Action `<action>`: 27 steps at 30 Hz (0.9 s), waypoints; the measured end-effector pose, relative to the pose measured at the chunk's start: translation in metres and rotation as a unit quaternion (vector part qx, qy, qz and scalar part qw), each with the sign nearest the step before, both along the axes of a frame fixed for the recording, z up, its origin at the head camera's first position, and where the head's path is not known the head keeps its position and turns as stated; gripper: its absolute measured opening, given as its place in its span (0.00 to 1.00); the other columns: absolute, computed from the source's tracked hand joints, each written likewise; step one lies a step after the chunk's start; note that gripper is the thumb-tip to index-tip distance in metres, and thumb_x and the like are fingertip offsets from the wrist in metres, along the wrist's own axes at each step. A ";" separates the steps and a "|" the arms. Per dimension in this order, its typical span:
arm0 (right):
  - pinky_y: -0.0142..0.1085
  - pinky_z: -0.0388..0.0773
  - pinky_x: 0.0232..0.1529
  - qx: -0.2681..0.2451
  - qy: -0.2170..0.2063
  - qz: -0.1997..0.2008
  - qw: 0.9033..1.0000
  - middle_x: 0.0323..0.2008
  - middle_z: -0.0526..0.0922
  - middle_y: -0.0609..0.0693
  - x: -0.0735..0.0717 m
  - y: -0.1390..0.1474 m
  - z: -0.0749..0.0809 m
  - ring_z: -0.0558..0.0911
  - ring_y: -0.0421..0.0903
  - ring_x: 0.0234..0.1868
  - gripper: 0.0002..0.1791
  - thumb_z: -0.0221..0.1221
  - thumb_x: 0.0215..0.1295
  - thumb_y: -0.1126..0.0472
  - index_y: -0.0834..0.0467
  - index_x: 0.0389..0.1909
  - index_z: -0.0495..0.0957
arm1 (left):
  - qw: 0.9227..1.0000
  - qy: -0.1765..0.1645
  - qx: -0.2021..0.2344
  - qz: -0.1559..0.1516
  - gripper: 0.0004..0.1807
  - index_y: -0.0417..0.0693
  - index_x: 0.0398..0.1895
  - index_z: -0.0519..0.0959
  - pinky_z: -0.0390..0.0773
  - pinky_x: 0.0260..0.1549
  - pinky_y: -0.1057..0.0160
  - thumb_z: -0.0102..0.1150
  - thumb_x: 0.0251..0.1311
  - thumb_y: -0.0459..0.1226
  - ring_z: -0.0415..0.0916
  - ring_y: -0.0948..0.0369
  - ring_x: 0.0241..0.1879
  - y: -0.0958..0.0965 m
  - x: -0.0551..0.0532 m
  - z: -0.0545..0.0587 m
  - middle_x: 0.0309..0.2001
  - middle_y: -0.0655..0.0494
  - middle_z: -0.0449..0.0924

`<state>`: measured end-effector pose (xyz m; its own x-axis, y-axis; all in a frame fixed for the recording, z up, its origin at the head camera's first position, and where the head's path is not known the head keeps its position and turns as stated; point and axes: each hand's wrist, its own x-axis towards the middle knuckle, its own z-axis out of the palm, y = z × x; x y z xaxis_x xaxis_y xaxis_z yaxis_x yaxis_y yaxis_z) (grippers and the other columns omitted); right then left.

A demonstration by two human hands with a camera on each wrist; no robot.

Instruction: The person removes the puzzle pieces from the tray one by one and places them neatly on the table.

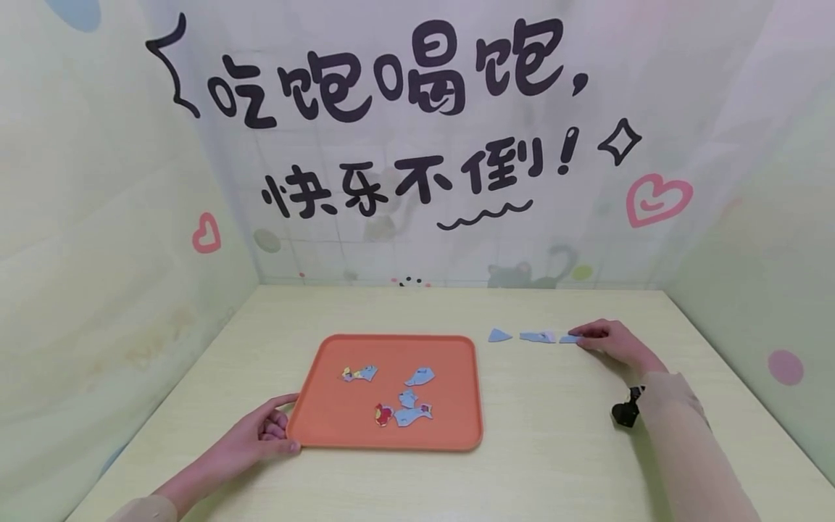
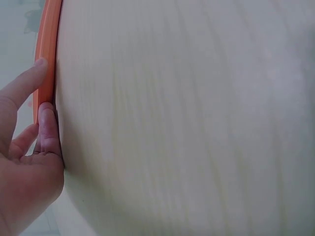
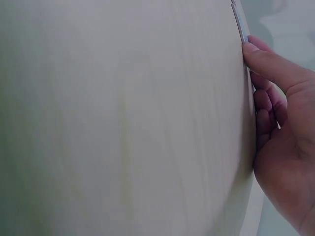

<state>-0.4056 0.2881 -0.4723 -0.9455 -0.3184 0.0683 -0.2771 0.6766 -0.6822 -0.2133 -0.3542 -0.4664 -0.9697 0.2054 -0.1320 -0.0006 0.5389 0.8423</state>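
Observation:
My left hand (image 1: 257, 431) holds the near left corner of an orange tray (image 1: 326, 420), thumb at the front rim and a finger stretched along the left side. In the left wrist view the fingers touch the tray's outer edge (image 2: 47, 73). On the tray lie several irregular flat puzzle pieces, among them a red one (image 1: 383, 414) and light blue ones (image 1: 414, 415). Beyond the tray to the right, my right hand (image 1: 609, 342) pinches a small light blue puzzle piece (image 1: 566, 338) low at the table, at the right end of a row.
Left of the pinched piece lie a long blue puzzle piece (image 1: 535, 336) and a triangular one (image 1: 499, 336). A small black object (image 1: 626, 411) shows beside the right sleeve (image 1: 685, 435). Printed fabric walls (image 1: 417, 254) enclose the pale wooden table (image 1: 535, 464) at the back and sides.

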 end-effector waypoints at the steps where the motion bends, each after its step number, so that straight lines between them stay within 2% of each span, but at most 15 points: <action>1: 0.42 0.71 0.55 0.003 -0.001 0.001 1.000 0.56 0.79 0.64 0.001 0.001 0.000 0.75 0.58 0.58 0.20 0.60 0.69 0.54 0.60 0.56 0.81 | 1.000 -0.001 -0.002 0.002 0.51 0.37 0.74 0.56 0.75 0.35 0.71 0.75 0.51 0.41 0.70 0.67 0.35 0.000 0.000 0.000 0.44 0.46 0.72; 15: 0.37 0.72 0.52 0.004 -0.008 -0.008 1.000 0.57 0.79 0.63 0.003 0.004 -0.001 0.75 0.51 0.55 0.22 0.61 0.68 0.52 0.60 0.58 0.80 | 1.000 -0.004 -0.004 0.005 0.51 0.38 0.74 0.56 0.76 0.35 0.71 0.75 0.51 0.41 0.70 0.67 0.35 0.000 0.000 0.001 0.43 0.47 0.72; 22: 0.31 0.69 0.42 0.000 -0.025 0.005 1.000 0.51 0.79 0.60 0.004 0.004 0.001 0.71 0.45 0.43 0.23 0.63 0.66 0.54 0.61 0.58 0.79 | 1.000 0.000 -0.001 -0.002 0.52 0.36 0.75 0.55 0.76 0.35 0.71 0.74 0.51 0.41 0.71 0.67 0.35 0.000 0.001 0.000 0.43 0.46 0.72; 27: 0.29 0.70 0.39 0.007 -0.024 0.013 1.000 0.47 0.79 0.58 0.003 0.003 0.002 0.70 0.43 0.40 0.24 0.64 0.65 0.55 0.62 0.58 0.78 | 1.000 -0.011 -0.006 0.010 0.51 0.38 0.75 0.56 0.76 0.37 0.71 0.75 0.51 0.42 0.71 0.66 0.36 0.000 0.002 0.001 0.44 0.47 0.72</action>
